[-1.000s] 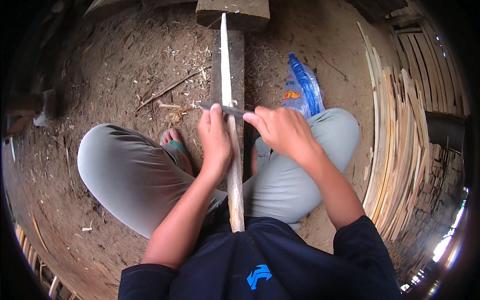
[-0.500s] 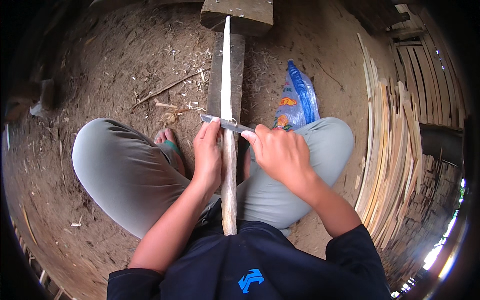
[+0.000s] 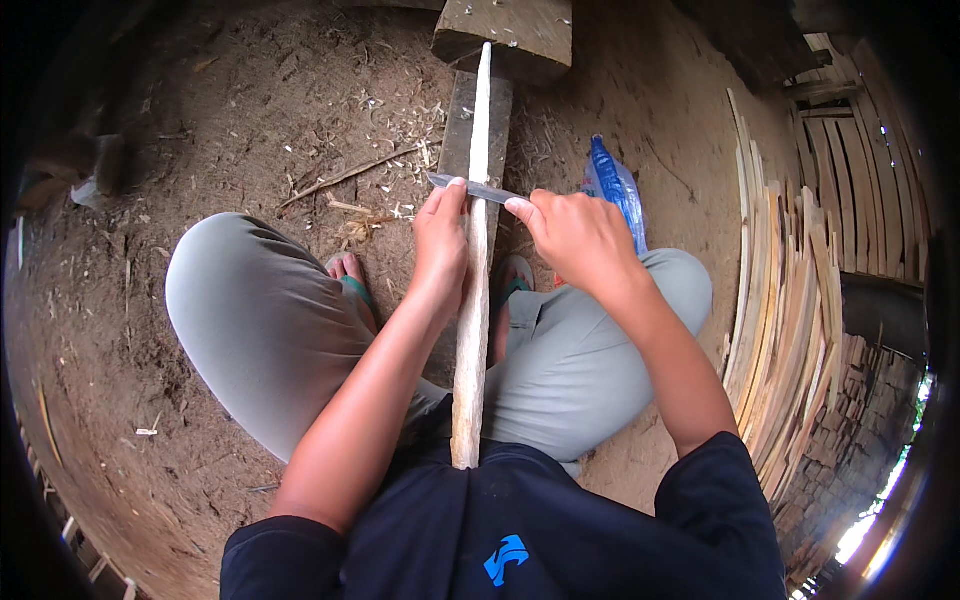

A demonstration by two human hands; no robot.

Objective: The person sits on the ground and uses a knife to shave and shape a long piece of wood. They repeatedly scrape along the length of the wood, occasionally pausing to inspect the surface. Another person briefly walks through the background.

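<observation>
A long whittled wooden stick runs from my waist to a wooden block, its far part pale and tapered to a point. My left hand is closed against the stick's left side, partly hidden by it, its thumb touching the knife's blade near the tip. The handle of the knife is wrapped in my right hand, to the right of the stick. Its blade lies crosswise over the wood. Beneath the stick, a plank extends from the block.
Wood shavings and a thin twig lie on the dirt floor. A blue and clear plastic bag sits beyond my right knee. Long split wooden strips are piled at right. My bent legs flank the stick.
Both hands and the knife have moved farther up the stick, toward its pointed end. The small curl of wood at the blade no longer shows. The whole view has shifted slightly.
</observation>
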